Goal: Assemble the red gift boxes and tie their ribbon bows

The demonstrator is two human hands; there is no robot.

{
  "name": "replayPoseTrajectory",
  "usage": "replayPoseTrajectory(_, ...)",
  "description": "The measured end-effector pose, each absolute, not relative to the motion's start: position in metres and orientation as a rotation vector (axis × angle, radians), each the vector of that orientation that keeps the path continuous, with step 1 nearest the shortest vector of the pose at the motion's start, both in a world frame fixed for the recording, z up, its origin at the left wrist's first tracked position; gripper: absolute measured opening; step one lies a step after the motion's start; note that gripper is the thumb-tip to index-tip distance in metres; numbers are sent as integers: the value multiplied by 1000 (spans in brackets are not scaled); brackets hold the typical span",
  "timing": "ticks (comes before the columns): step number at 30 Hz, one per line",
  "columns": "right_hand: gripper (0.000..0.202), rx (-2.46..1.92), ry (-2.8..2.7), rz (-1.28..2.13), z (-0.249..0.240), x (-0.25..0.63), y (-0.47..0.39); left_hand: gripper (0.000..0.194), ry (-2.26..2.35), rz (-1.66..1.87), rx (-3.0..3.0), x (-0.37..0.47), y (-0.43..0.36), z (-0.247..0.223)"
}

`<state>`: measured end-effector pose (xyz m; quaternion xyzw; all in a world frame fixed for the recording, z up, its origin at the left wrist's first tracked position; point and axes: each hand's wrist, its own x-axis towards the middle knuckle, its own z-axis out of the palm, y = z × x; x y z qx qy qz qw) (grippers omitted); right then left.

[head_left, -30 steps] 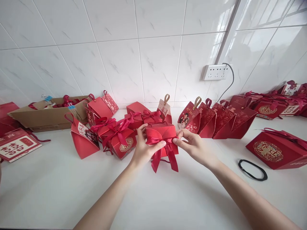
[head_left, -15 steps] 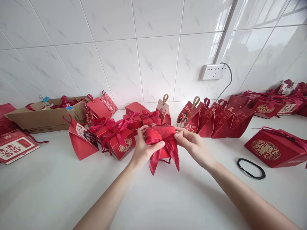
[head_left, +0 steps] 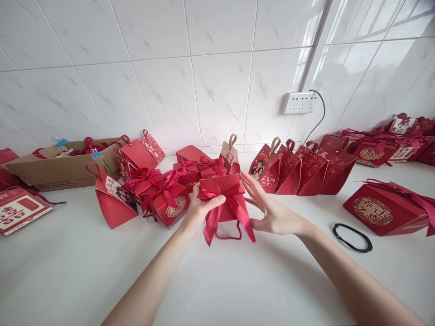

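A red gift box (head_left: pixel 222 184) tied with a shiny red ribbon bow (head_left: pixel 234 203) is in front of me, its ribbon tails hanging toward me. My left hand (head_left: pixel 200 209) grips its left side, the thumb pressed on the bow's knot. At the box's right side, my right hand (head_left: pixel 268 210) is spread, fingers apart; whether its fingertips touch the box I cannot tell. A red cord handle (head_left: pixel 229 236) loops out below the box.
Bow-tied red boxes (head_left: pixel 170 199) cluster behind to the left, near a cardboard carton (head_left: pixel 68 167) of ribbons. Looped-handle boxes (head_left: pixel 288 167) line the back right. A black elastic band (head_left: pixel 352 237) and a red box (head_left: pixel 384 208) lie at right. A power strip (head_left: pixel 299 103) is on the wall.
My right hand has let go of the box's upper right edge and opened beside it. The box has shifted slightly left and the cord handle shows more.
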<state>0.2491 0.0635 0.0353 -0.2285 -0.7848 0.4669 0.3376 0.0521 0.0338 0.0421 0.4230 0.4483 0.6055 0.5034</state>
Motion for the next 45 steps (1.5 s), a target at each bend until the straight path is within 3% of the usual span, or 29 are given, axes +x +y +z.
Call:
replayPoseTrajectory(6,105,-606,-2091,1162,38,245,60,60,1049,1324,1065,50,33,39)
replayPoseTrajectory(16,98,-623,-2034,1126,38,256,73,44,883,1370,916,49,39,37)
replayPoseTrajectory(25,97,-817,-1666,754,33,273,100,35,1222,1250,1002,44,42,34)
replayPoseTrajectory(35,96,-948,-1694,590,33,269,97,30,1270,1112,1188,43,43,32)
replayPoseTrajectory(45,75,-894,-1760,647,44,256,75,27,1232,1015,1228,40,48,25)
